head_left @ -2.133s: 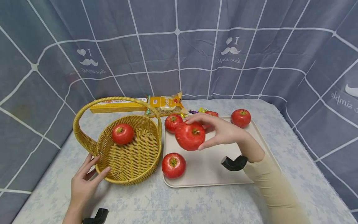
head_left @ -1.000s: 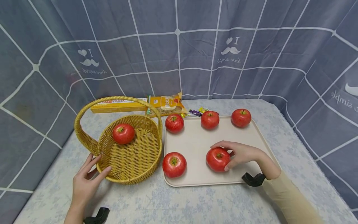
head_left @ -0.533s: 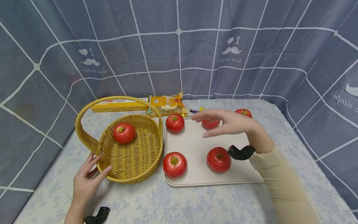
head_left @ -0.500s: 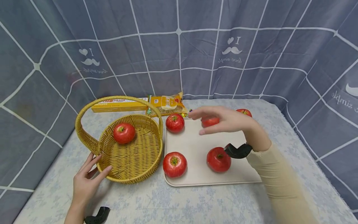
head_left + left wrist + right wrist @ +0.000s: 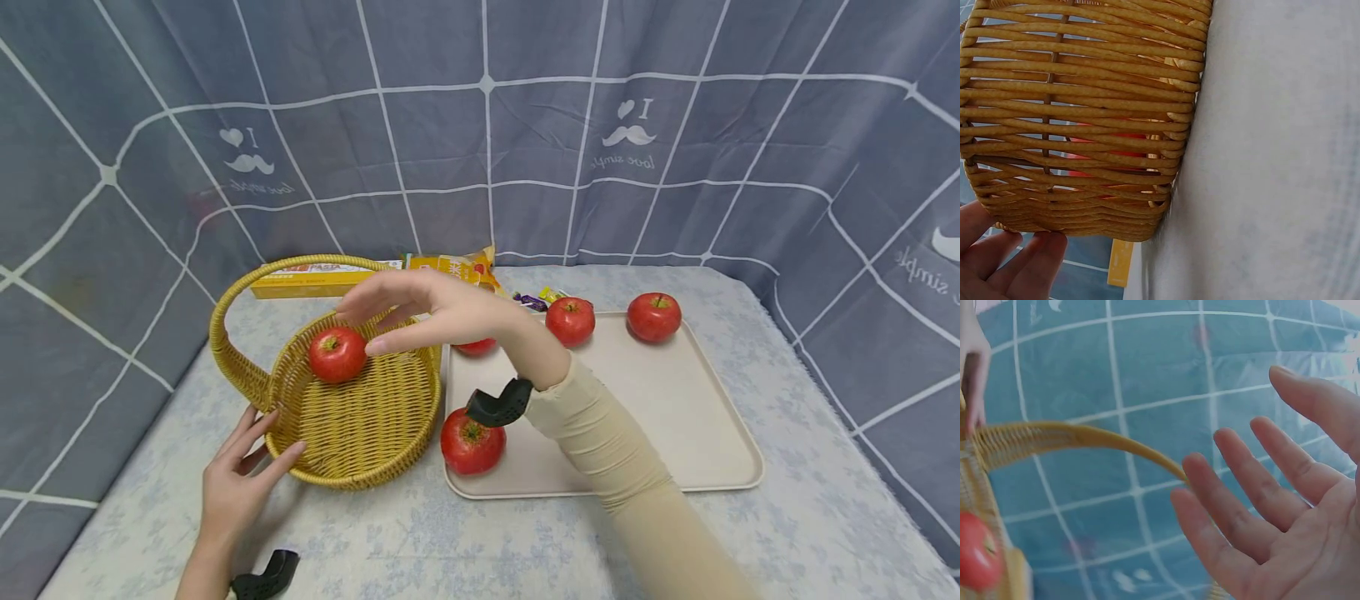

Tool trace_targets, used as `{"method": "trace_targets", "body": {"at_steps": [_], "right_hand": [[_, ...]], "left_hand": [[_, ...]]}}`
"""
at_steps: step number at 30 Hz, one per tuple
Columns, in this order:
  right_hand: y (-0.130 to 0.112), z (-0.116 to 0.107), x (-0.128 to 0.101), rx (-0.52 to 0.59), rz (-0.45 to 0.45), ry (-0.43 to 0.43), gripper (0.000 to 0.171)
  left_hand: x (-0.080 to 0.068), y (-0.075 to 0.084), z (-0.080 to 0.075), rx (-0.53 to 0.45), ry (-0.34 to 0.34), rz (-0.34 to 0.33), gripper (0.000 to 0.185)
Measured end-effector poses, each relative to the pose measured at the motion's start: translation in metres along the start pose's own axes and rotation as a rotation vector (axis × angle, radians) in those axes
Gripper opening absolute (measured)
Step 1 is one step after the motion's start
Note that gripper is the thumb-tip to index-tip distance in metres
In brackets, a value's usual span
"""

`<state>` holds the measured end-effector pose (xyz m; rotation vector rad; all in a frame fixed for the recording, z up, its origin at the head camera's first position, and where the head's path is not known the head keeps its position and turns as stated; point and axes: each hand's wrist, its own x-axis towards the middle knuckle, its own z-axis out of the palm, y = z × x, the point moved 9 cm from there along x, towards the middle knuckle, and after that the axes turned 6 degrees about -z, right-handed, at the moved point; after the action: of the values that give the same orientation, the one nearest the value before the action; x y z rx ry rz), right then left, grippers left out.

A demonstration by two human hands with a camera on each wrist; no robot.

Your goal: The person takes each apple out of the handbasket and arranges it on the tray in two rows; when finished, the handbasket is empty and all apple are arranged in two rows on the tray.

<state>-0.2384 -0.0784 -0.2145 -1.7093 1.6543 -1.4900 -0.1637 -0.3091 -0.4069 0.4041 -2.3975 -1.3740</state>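
A yellow wicker basket [image 5: 360, 425] with an arched handle stands at left, one red apple [image 5: 337, 355] inside. My left hand [image 5: 236, 483] rests spread fingers and thumb on its near-left rim; the left wrist view shows the fingertips [image 5: 1047, 244] touching the weave. Over the basket hovers my right hand [image 5: 435, 308], palm bare in the right wrist view, thumb beside the apple; contact is unclear. On the beige tray [image 5: 712, 450] lie a front-left apple [image 5: 474, 442], a partly covered apple [image 5: 476, 347], a back-middle apple [image 5: 570, 322] and a back-right apple [image 5: 654, 317].
Behind the basket lie a yellow pasta box [image 5: 300, 282] and an orange food packet [image 5: 472, 268]. Small wrapped candies [image 5: 532, 302] sit behind the tray. A blue checked curtain [image 5: 525, 150] encloses the table [image 5: 420, 542]. My right sleeve [image 5: 622, 450] crosses the tray.
My right hand set an apple on the tray's front middle, let it go, then swept left over the basket. The sleeve now hides that apple. My left hand stays at the rim.
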Motion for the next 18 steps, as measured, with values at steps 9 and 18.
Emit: {"method": "trace_targets", "body": {"at_steps": [9, 18], "right_hand": [[0.087, 0.024, 0.038, 0.055, 0.183, 0.032, 0.042], [0.158, 0.022, 0.048, 0.036, 0.325, 0.216, 0.041]], "left_hand": [[0.0, 0.0, -0.001, -0.01, -0.02, 0.002, 0.056], [0.001, -0.004, 0.001, 0.008, -0.029, -0.005, 0.057]]}}
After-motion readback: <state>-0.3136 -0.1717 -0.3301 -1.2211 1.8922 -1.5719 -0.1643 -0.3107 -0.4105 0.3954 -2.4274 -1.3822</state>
